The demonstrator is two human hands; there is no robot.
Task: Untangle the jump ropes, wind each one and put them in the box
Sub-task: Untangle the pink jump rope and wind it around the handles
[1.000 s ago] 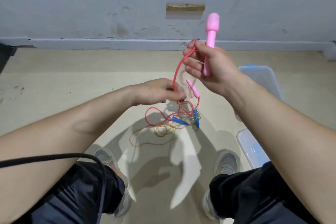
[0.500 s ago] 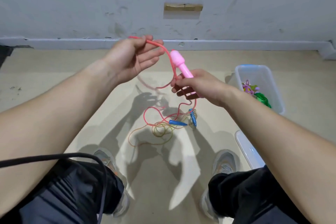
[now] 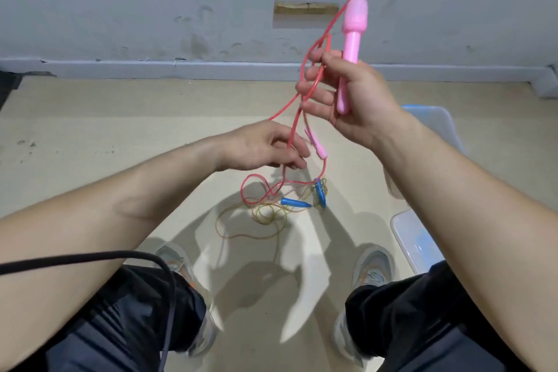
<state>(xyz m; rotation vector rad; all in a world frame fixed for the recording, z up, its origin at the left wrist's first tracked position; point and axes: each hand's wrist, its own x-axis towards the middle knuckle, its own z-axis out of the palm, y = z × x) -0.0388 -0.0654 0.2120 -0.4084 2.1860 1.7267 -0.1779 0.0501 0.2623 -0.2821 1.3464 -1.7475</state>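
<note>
Nearest the camera, on the near side of the blue handles point(image 3: 294, 203): dark trousers point(image 3: 120, 326) over both knees, a black cable point(image 3: 90, 258) crossing the left forearm. Grey shoes point(image 3: 374, 266) planted on the beige floor point(image 3: 120, 130), one to each side of the blue handles and a little nearer than them. Clear lid point(image 3: 413, 238) flat on the floor, right of the blue handles, partly hidden by the right forearm.

Blue handles themselves lie on the floor close together, tips nearly meeting, tangled in a thin yellow rope point(image 3: 268, 214) whose loops spread left and nearward from them. Pink rope point(image 3: 242, 190) has one loop on the floor just left of the blue handles, crossing the yellow rope; the rest rises from there.

Left grip point(image 3: 265, 148) hangs just above and beyond the blue handles, palm down, fingertips closed lightly on the pink rope; edges blurred. Second pink handle point(image 3: 317, 145), small, dangles directly above the blue handles, beside the left grip.

Right grip point(image 3: 356, 100) is higher, up and right of the blue handles. Thumb clamps the pink handle point(image 3: 351, 48) against the palm, fat end upward; fingers spread, coils of pink rope round them.

Box point(image 3: 434, 118), clear, blue rim, stands beyond and right of the blue handles, mostly hidden by the right wrist. Contents not visible. Grey wall point(image 3: 151, 9) with skirting farthest off
</note>
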